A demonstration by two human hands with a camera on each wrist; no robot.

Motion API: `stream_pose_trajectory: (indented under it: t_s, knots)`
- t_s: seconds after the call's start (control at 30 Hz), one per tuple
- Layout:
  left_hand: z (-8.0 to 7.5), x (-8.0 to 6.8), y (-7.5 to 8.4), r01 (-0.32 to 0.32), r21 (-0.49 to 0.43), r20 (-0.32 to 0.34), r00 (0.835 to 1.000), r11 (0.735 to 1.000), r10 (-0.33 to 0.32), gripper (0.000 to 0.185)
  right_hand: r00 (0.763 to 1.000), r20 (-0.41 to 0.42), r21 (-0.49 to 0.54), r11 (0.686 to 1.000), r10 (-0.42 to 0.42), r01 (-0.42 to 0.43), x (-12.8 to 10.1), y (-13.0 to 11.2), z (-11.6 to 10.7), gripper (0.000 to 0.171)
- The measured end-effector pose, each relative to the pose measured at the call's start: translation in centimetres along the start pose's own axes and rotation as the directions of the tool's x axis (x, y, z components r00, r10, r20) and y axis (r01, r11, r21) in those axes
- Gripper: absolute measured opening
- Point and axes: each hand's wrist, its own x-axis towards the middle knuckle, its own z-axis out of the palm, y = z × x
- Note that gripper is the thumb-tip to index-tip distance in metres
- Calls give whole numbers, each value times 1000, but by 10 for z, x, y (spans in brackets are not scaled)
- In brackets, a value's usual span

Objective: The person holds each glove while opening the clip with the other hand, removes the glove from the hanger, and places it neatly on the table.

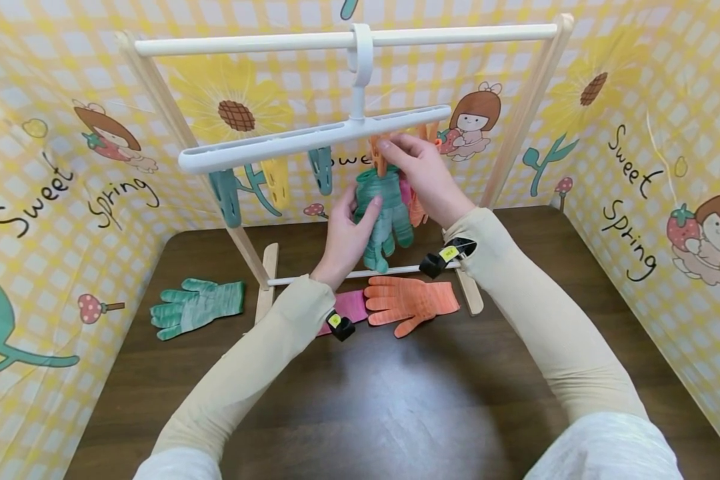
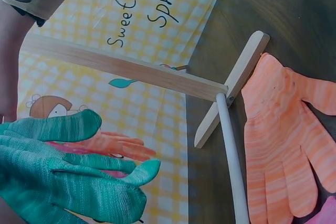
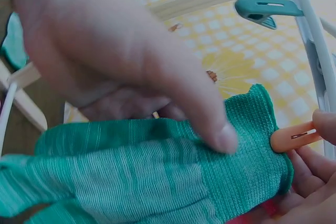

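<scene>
A green striped knit glove (image 1: pixel 385 213) hangs fingers-down below the white hanger (image 1: pixel 276 141). My left hand (image 1: pixel 349 228) holds it at the side, thumb across the front and the other fingers behind. An orange clothespin (image 3: pixel 295 137) sits at the glove's cuff, pinched between the thumb and fingers of my right hand (image 1: pixel 430 175). In the right wrist view the clothespin's tip overlaps the cuff's edge. Behind this glove, an orange glove (image 1: pixel 417 211) and part of a pink glove (image 1: pixel 405 191) hang, mostly hidden.
The hanger hooks over a wooden rack's white top rod (image 1: pixel 246 44) and tilts. Teal clothespins (image 1: pixel 225 198) and a yellow clothespin (image 1: pixel 275 182) hang on its left half. On the table (image 1: pixel 360 407) lie a green glove (image 1: pixel 198 307), an orange glove (image 1: pixel 409 302) and a partly covered pink glove (image 1: pixel 349 309).
</scene>
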Motion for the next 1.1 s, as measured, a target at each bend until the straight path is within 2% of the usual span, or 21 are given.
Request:
stream_pose_trajectory:
  t_s: [0.2,0.33,0.6,0.9,1.0,1.1]
  knots:
    - [0,-1,-3,6,5,-8,1000,1000,-6,30,996,-58,105,993,69,-63,4,2,-2,22]
    - [1,-2,-3,5,10,-13,1000,1000,-5,29,995,-67,130,989,78,-69,4,1,-3,25]
    - [-1,-6,-6,16,48,-12,1000,999,-15,31,994,-91,131,990,58,-46,2,0,-2,21]
    - [-5,-15,-9,45,84,-18,999,995,-44,31,994,-63,146,986,89,-80,-1,0,-1,31]
    - [-7,-17,-9,40,88,-28,999,995,-37,29,996,-54,116,991,78,-71,-1,1,-2,34]
    - [-9,-18,-11,25,96,-40,999,995,-21,27,996,-54,43,997,64,-62,-2,0,-2,38]
